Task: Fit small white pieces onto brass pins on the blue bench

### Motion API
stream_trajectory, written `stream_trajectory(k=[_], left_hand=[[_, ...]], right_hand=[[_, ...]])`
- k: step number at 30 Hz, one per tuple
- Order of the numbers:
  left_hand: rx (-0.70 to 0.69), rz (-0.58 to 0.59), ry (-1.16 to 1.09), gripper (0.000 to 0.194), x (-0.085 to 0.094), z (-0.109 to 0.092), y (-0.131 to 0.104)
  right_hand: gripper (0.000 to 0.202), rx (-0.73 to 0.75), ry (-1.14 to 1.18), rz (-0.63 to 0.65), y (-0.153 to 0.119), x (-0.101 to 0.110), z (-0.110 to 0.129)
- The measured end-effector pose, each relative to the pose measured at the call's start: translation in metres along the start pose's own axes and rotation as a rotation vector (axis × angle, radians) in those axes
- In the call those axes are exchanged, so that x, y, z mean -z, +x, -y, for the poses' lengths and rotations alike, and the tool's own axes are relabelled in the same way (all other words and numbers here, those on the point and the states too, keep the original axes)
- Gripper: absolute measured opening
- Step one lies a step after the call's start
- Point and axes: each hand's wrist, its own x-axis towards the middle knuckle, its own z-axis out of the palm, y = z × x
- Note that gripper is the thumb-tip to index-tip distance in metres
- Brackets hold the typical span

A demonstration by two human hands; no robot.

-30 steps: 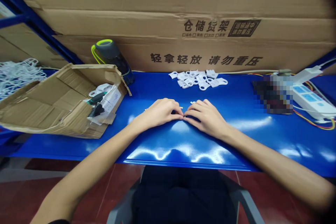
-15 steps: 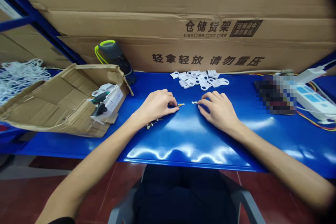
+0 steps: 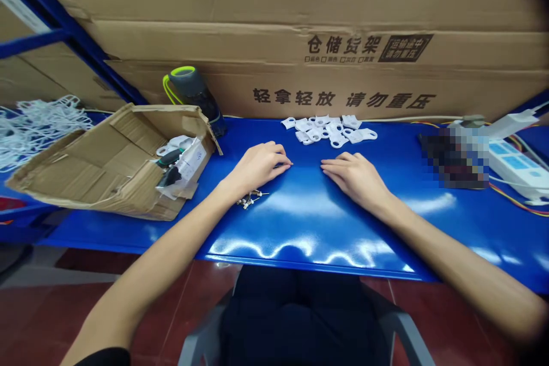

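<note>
Currently, the left hand, near pins, faces the right hand; I cannot tell if either grips anything.

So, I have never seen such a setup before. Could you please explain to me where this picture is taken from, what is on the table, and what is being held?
There is no machine here: a person works with two bare hands. The view comes from one camera worn on the head, looking forward and down.

The left hand and right hand are apart, low over a blue table. I see nothing clearly held; anything tiny between the fingertips would be hidden.

Beside the left wrist lie small pin-like parts. Beyond the hands is a cluster of flat white pieces with round holes. To the left stands an open cardboard box; to the right is a white power strip.
</note>
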Motion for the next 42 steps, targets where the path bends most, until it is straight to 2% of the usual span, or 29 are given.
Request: stream_trajectory(k=[3,5,9,12,15,17,20,22,25,28,35,42], left_hand=[[0.026,-0.003,-0.063,0.028,0.015,0.012,-0.004],[0.07,0.034,-0.165,0.031,0.03,0.02,-0.009],[0.202,0.376,-0.395,0.037,0.056,0.031,-0.019],[0.233,0.504,-0.43,0.04,0.061,0.031,-0.023],[0.17,0.56,-0.451,0.031,0.053,0.024,-0.021],[0.091,0.521,-0.447,0.025,0.044,0.015,-0.016],[-0.037,0.335,-0.366,0.019,0.024,-0.005,-0.005],[-0.076,0.182,-0.296,0.021,0.009,-0.018,0.0],[-0.089,0.087,-0.277,0.024,-0.01,-0.032,0.004],[-0.067,0.045,-0.276,0.021,-0.017,-0.033,0.003],[-0.044,0.051,-0.265,0.023,-0.004,-0.019,-0.001],[-0.092,0.052,-0.288,0.027,-0.011,-0.02,-0.002]], right_hand=[[0.029,-0.049,-0.014,-0.054,-0.002,-0.001,-0.014],[0.031,-0.075,-0.04,-0.082,-0.003,-0.001,-0.019],[0.034,-0.071,-0.07,-0.09,-0.003,0.002,-0.012],[0.036,-0.048,-0.05,-0.09,0.0,0.004,-0.001],[0.036,-0.036,-0.031,-0.099,0.002,0.006,0.009],[0.036,-0.02,-0.009,-0.099,0.002,0.007,0.014],[0.035,0.057,0.075,-0.067,0.002,0.009,0.021],[0.034,0.116,0.148,-0.03,0.002,0.01,0.026],[0.034,0.099,0.199,-0.02,0.002,0.01,0.031],[0.034,0.036,0.196,-0.037,0.002,0.007,0.031],[0.027,0.066,0.16,0.003,0.003,0.0,0.031],[0.025,0.053,0.166,-0.018,0.004,-0.001,0.032]])
